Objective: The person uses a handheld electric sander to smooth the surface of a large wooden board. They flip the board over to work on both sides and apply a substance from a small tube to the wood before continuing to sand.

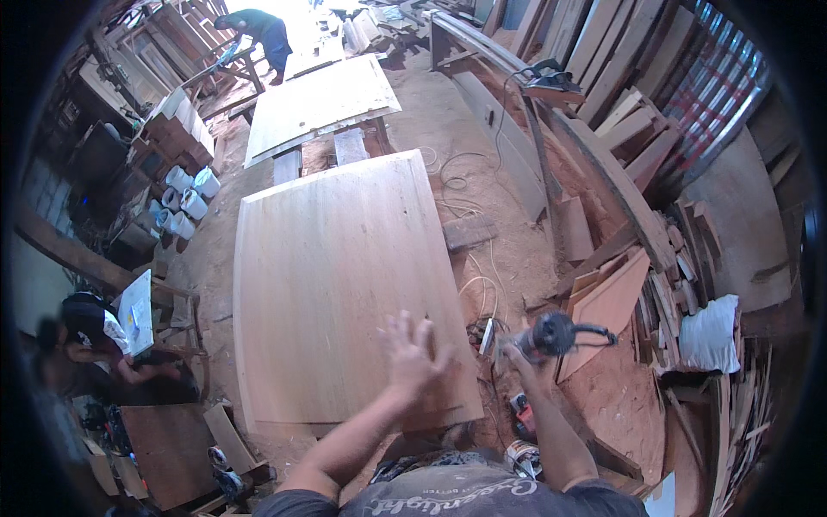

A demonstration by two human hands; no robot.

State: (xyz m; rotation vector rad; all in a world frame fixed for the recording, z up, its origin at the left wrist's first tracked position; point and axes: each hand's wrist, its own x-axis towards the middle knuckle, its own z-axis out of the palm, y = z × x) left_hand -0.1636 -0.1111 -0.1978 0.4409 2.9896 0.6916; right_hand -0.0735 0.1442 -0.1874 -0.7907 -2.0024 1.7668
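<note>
A large wooden panel (336, 278) with a pale border lies flat before me. Over its near right part, my left hand (413, 355) is spread, fingers apart and holding nothing. Slight blur hides whether the palm touches the wood. Off the panel's right edge, my right hand (520, 362) grips a dark handheld power tool, probably a sander (549, 333). That tool is held clear of the panel, and its working face cannot be made out. A hose or thick cord (594, 331) leads from its right side.
A second pale panel (323, 103) lies on supports beyond. Loose cable (478, 278) runs along the floor at right, near a red power tool (523, 417). White buckets (192, 203) stand left. One person (261, 35) bends at the far end; another (97, 336) sits left.
</note>
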